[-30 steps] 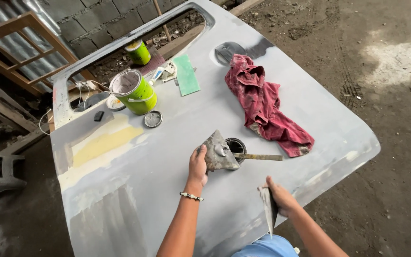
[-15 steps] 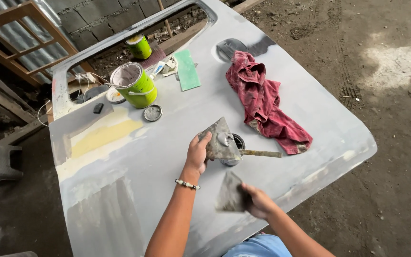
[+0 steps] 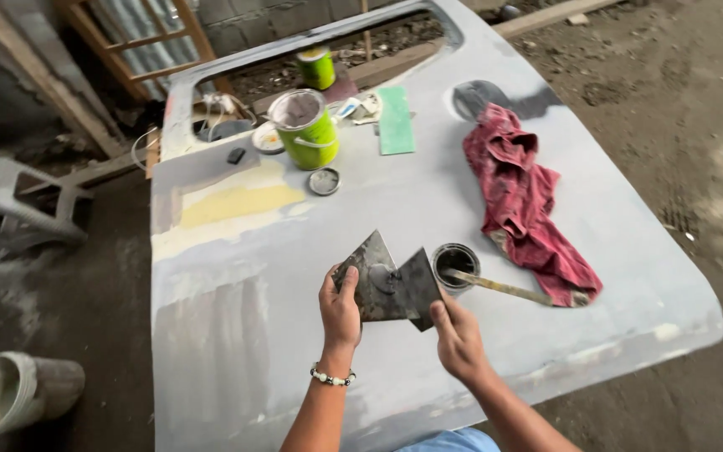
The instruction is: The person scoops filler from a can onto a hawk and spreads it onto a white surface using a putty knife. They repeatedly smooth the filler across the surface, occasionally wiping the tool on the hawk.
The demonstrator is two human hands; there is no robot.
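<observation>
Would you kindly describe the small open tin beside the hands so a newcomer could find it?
On the grey car panel, look below the red rag. The small tin sits right of the right hand; only it has a stick resting across it.

Panel: a large grey primed car body panel (image 3: 278,335) lying flat, with a yellowish filler patch (image 3: 240,203) near its far left corner.
Rag: a crumpled red cloth (image 3: 522,201) on the panel's right side.
Cans: a lime-green open tin (image 3: 310,130) at the far edge; a smaller green tin (image 3: 317,67) beyond it.
Lid: a small round metal lid (image 3: 324,181) just beside the open tin.
Paper: a pale green sanding sheet (image 3: 396,120), lying flat.
Ground: a grey plastic bucket (image 3: 14,393) on its side at the lower left.
</observation>
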